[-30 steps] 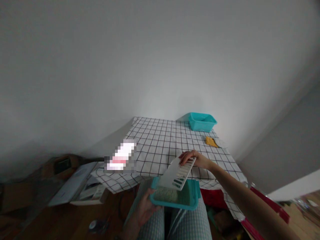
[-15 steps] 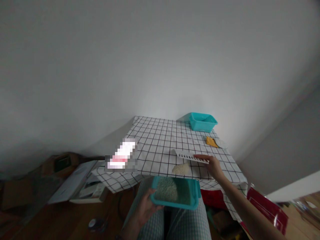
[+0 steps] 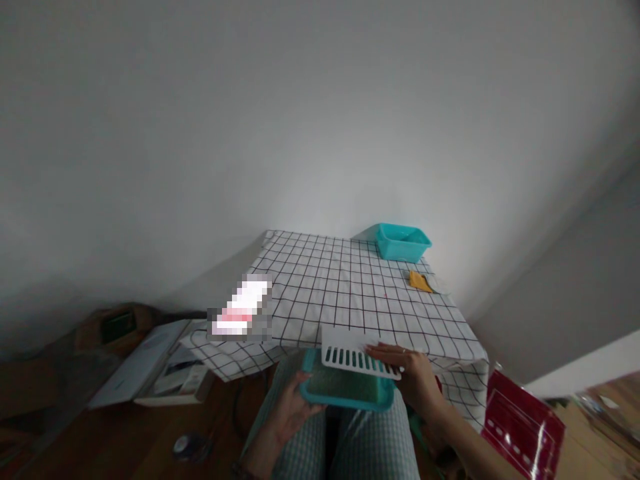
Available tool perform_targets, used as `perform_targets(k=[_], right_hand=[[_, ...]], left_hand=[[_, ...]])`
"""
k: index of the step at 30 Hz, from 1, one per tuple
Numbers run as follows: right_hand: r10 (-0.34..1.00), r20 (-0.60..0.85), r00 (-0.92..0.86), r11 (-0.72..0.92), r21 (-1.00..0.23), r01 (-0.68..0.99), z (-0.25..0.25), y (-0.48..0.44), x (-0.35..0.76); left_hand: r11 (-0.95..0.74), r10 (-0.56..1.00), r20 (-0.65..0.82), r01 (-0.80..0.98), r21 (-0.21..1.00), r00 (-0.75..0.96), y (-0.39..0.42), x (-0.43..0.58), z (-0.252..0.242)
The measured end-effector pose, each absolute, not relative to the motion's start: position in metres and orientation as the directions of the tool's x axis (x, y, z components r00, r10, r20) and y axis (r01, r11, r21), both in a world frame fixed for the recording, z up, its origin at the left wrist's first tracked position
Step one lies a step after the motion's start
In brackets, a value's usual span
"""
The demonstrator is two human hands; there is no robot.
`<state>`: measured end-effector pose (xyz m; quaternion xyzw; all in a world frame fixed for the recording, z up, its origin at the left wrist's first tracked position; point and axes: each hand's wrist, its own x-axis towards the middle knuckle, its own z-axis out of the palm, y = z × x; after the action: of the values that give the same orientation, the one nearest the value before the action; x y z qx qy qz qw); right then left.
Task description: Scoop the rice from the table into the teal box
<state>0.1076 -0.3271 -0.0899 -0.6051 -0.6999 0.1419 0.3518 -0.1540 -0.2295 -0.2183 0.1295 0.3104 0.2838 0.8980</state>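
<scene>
Checked tablecloth (image 3: 350, 293), slotted scoop (image 3: 355, 359) in right grip (image 3: 415, 377), above teal tray (image 3: 347, 399)

Nothing legible anywhere. The white slotted plate (image 3: 350, 345) and teal tray (image 3: 345, 400) at lower centre: no readable marks. Papers (image 3: 173, 377) at lower left carry print, too small to read. Red bag (image 3: 520, 427) at lower right has white marks, can't resolve them. Pixelated patch (image 3: 243, 308) left of centre: unreadable.
</scene>
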Motion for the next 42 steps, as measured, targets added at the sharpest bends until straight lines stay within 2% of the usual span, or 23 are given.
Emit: perform_targets(k=[3, 5, 9, 13, 15, 19, 25, 30, 33, 36, 40, 42], right_hand=[[0.926, 0.378, 0.011, 0.276, -0.695, 0.664, -0.085, -0.322, 0.124], [0.912, 0.402, 0.081, 0.253, -0.708, 0.659, -0.081, -0.316, 0.135], [0.908, 0.382, 0.174, 0.124, -0.638, 0.760, -0.078, -0.306, 0.141], [0.952, 0.303, 0.054, 0.121, -0.530, 0.839, -0.080, -0.313, 0.124], [0.960, 0.279, -0.008, 0.158, -0.520, 0.839, -0.082, -0.321, 0.114], [0.959, 0.284, -0.024, 0.181, -0.540, 0.822, -0.081, -0.339, 0.097], [0.927, 0.327, -0.181, 0.332, -0.499, 0.800, -0.078, -0.355, 0.087], [0.908, 0.418, 0.016, 0.177, -0.420, 0.890, -0.086, -0.348, 0.096], [0.908, 0.419, -0.008, 0.163, -0.334, 0.928, -0.090, -0.346, 0.096], [0.924, 0.381, -0.006, 0.151, -0.352, 0.924, -0.084, -0.344, 0.096], [0.919, 0.360, 0.160, -0.025, -0.351, 0.936, -0.074, -0.333, 0.107], [0.931, 0.327, 0.163, -0.048, -0.332, 0.942, -0.073, -0.331, 0.111]], left_hand=[[0.805, 0.589, -0.482, -0.416, 0.423, 0.648, -0.230, -0.154, -0.217], [0.799, 0.596, -0.480, -0.416, 0.435, 0.643, -0.230, -0.153, -0.217], [0.795, 0.603, -0.495, -0.417, 0.440, 0.626, -0.232, -0.153, -0.215], [0.797, 0.601, -0.496, -0.425, 0.429, 0.627, -0.233, -0.154, -0.215], [0.802, 0.594, -0.488, -0.424, 0.420, 0.639, -0.232, -0.154, -0.215], [0.797, 0.600, -0.479, -0.433, 0.420, 0.641, -0.230, -0.153, -0.219], [0.802, 0.592, -0.442, -0.440, 0.403, 0.674, -0.229, -0.153, -0.228], [0.809, 0.584, -0.444, -0.440, 0.390, 0.680, -0.230, -0.155, -0.224], [0.811, 0.583, -0.475, -0.439, 0.387, 0.659, -0.230, -0.154, -0.221], [0.805, 0.593, -0.503, -0.439, 0.400, 0.629, -0.232, -0.153, -0.218], [0.795, 0.604, -0.487, -0.437, 0.420, 0.631, -0.233, -0.152, -0.216], [0.797, 0.602, -0.487, -0.438, 0.416, 0.633, -0.233, -0.153, -0.217]])
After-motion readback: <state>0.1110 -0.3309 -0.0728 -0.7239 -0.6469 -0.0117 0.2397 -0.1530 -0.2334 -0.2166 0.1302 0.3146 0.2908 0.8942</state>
